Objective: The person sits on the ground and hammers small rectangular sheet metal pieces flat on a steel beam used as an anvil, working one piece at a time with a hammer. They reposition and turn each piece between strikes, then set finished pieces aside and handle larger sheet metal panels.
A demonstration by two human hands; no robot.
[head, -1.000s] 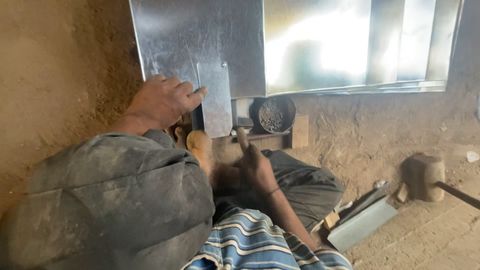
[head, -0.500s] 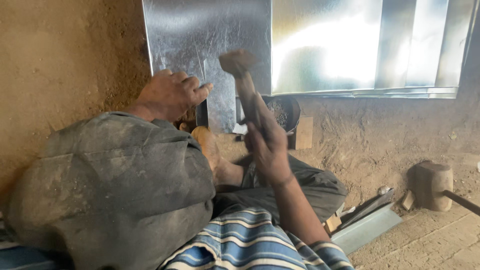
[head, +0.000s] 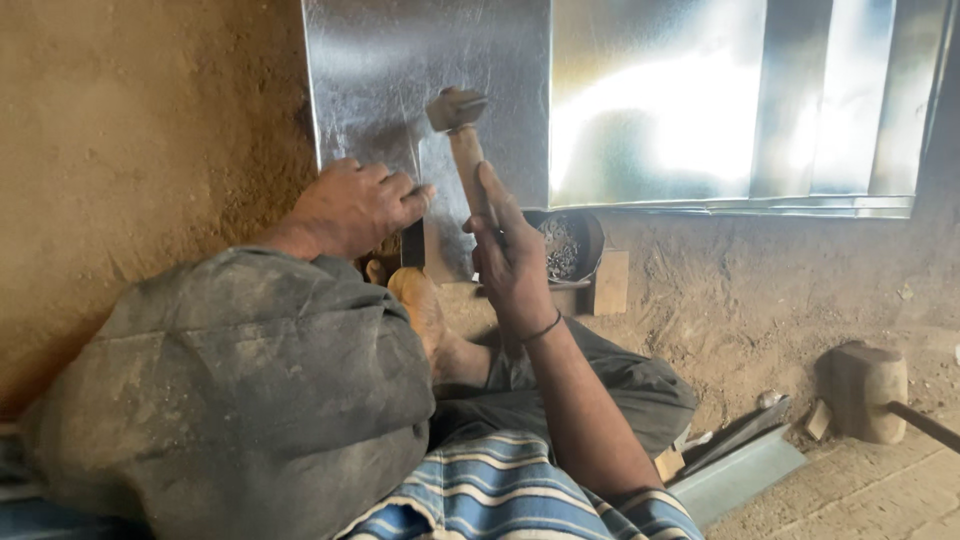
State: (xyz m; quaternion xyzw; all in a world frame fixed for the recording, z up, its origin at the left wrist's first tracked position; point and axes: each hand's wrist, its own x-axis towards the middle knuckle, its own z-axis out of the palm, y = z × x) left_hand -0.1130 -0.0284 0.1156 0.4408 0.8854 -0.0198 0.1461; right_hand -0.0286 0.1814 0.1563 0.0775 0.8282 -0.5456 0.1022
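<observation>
With the right hand (head: 508, 262) closed around a raised hammer (head: 460, 130) and the left hand (head: 350, 208) clamped on the small metal strip (head: 440, 215) below, a skewed blow could land on the fingers.

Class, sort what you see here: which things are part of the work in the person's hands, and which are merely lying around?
In use: hammer gripped by right hand; small metal sheet steadied by left hand.

Lying about: wooden mallet; dark bowl; leaning metal sheets; metal strip on the ground.
</observation>
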